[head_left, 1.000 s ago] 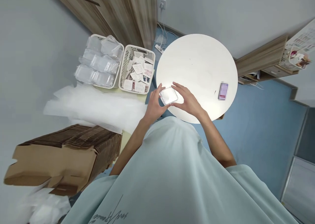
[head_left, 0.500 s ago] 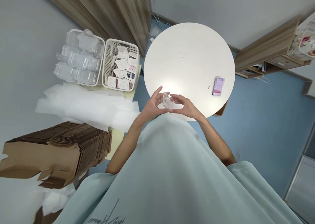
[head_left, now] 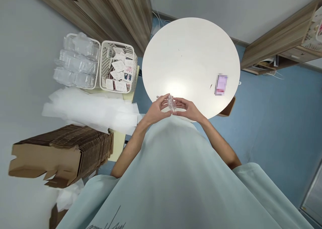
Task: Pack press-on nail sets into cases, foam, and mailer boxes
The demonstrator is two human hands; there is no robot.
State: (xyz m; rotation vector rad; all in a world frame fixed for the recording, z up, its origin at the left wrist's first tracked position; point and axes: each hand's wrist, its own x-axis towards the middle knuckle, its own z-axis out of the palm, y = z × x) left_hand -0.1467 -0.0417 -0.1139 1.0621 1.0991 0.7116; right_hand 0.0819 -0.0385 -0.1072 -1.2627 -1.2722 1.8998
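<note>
Between my two hands, at the near edge of a round white table [head_left: 191, 54], is a small clear plastic container [head_left: 171, 104]. My left hand [head_left: 159, 110] grips its left side, with the fingers behind and the thumb in front. From the right, my right hand [head_left: 187, 109] closes on the other side in the same way. The container is see-through, so I cannot tell if anything is inside. A tiny dark item [head_left: 158, 97] shows just beyond my left fingers; its kind is too small to make out.
Left of the table stand a basket of clear plastic boxes [head_left: 77, 59] and a basket of small cards [head_left: 119, 68]. White foam sheets [head_left: 90, 110] and stacked flat cardboard boxes [head_left: 60, 155] lie nearer me. A blurred-out purple item [head_left: 221, 84] rests on the table's right.
My left index finger, raised before, has come down onto the clear container. The container has turned to show more of its edge. The whole view has shifted slightly.
</note>
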